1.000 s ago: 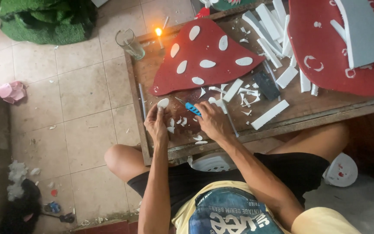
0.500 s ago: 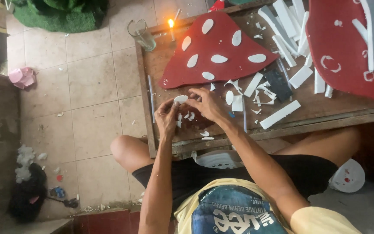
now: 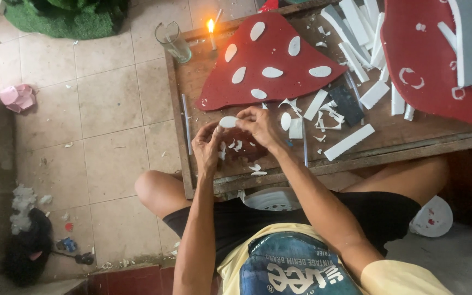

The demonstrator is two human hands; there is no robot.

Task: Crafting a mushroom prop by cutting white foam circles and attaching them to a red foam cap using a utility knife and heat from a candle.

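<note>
Both my hands meet over the near part of a low wooden board. My left hand and my right hand pinch a small white oval foam piece between their fingertips. Just beyond it lies a red mushroom-cap foam shape dotted with white ovals. Another white oval rests on the board right of my right hand. White foam scraps lie under my hands.
A lit candle and a glass stand at the board's far left corner. White foam strips and a dark block lie to the right, beside a second red foam shape. Tiled floor lies left.
The blue tool seen in my right hand a second ago is gone from it. Both hands have drawn together and now hold the white oval up between them.
</note>
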